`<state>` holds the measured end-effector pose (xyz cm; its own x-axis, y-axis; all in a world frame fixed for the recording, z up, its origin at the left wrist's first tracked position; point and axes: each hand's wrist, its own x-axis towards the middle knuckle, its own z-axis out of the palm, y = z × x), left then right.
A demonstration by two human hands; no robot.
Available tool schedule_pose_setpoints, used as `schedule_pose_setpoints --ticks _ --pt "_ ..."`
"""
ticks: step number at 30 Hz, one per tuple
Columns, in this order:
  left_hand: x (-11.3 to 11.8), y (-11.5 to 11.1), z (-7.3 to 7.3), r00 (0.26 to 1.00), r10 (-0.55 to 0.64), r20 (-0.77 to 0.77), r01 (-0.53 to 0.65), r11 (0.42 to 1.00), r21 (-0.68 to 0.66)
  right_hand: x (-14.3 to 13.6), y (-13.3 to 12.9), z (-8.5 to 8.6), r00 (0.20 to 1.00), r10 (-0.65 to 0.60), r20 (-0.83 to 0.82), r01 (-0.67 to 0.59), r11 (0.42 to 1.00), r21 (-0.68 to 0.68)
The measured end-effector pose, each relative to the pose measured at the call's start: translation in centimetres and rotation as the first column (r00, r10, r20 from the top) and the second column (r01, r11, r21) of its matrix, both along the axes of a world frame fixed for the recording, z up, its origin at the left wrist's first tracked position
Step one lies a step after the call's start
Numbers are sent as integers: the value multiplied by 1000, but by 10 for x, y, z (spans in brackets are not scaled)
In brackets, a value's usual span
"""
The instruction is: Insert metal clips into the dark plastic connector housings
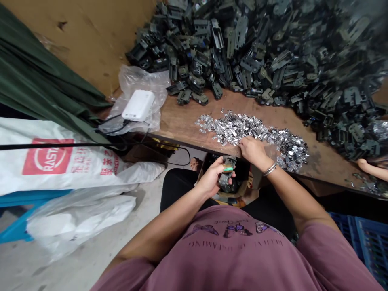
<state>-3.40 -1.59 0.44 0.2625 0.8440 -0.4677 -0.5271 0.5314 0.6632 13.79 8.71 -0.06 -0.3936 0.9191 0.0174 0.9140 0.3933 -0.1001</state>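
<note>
My left hand (209,178) is wrapped round a dark grey plastic housing (229,162), above an open carton (249,193) between my knees. A bright green and orange patch shows at the thumb. My right hand (252,151), with a metal bracelet at the wrist, is at the table's front edge. Its fingers are curled and bent down at the near side of a heap of small shiny metal pieces (239,126). The fingertips are partly hidden, so whatever they pinch does not show. Dark parts lie inside the carton.
A large mound of dark plastic housings (230,44) covers the back of the wooden table (182,121). On plastic wrap at left lies a white power bank (138,106) with a cable. Another person's hand (371,167) is at the right. Blue crates (371,242) stand lower right.
</note>
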Motion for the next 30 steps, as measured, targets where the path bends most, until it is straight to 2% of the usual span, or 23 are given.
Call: schedule_pose_setpoints --ticks 2,5,6,8,10,11,16,19,23,25,30 --pt "2 3 2 996 60 -68 -60 998 1 4 -3 -1 999 16 -41 -15 999 29" --pt "4 5 2 985 77 -152 -77 997 5 11 -20 -2 958 11 -286 -3 1000 28" --pt "5 5 1 984 68 -167 -66 998 14 12 -28 -1 913 -7 -409 12 1000 10" --pt "7 4 -2 982 47 -183 -36 998 59 10 -45 0 763 -48 -644 34 999 -34" --pt "9 3 -4 980 38 -193 -11 990 141 5 -61 2 626 -49 -778 32 999 -37" --pt "11 2 -6 978 39 -203 0 982 188 1 -67 3 596 -19 -803 12 1000 -15" --pt "12 -1 -7 945 37 -324 73 944 321 -9 -79 7 582 189 -791 -114 982 151" --pt "10 -3 -4 902 57 -428 107 931 349 -10 -80 9 568 231 -790 -136 973 186" --pt "10 -6 -2 843 89 -531 151 907 393 -11 -84 9 593 254 -764 -120 966 229" --pt "9 -8 -3 796 111 -595 179 896 406 -12 -87 7 616 267 -741 -110 961 255" --pt "6 -12 -6 608 134 -782 308 869 388 -11 -94 -1 695 327 -640 -144 936 322"
